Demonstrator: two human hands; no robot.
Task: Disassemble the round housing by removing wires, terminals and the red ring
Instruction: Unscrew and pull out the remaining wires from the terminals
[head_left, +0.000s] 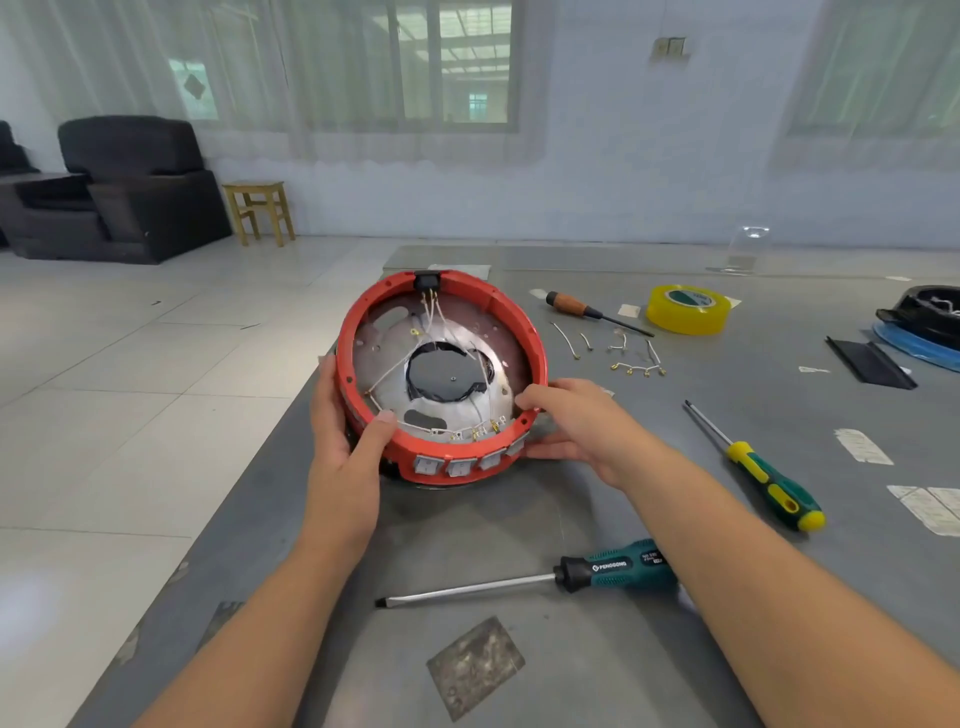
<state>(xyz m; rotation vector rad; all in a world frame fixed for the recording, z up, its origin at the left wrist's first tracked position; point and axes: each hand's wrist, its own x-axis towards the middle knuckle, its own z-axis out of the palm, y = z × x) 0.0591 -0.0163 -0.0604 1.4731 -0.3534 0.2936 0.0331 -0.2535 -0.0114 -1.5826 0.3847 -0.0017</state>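
Observation:
The round housing (470, 332) stands tilted toward me on the grey table, a silver plate with a dark central opening inside it. The red ring (524, 322) runs around its rim, with a black socket (427, 281) at the top and several white switches (457, 466) along the bottom. White wires (436, 317) with brass terminals cross the plate. My left hand (345, 447) grips the ring's left side, thumb over the rim. My right hand (574, 423) holds the lower right of the ring, fingers on the rim.
Several loose wires with terminals (623, 358) lie to the right of the housing. Around it are a brown-handled screwdriver (587, 310), a yellow tape roll (688, 308), a yellow-green screwdriver (763, 473) and a long green flat screwdriver (535, 579). The table's left edge (249, 499) is close.

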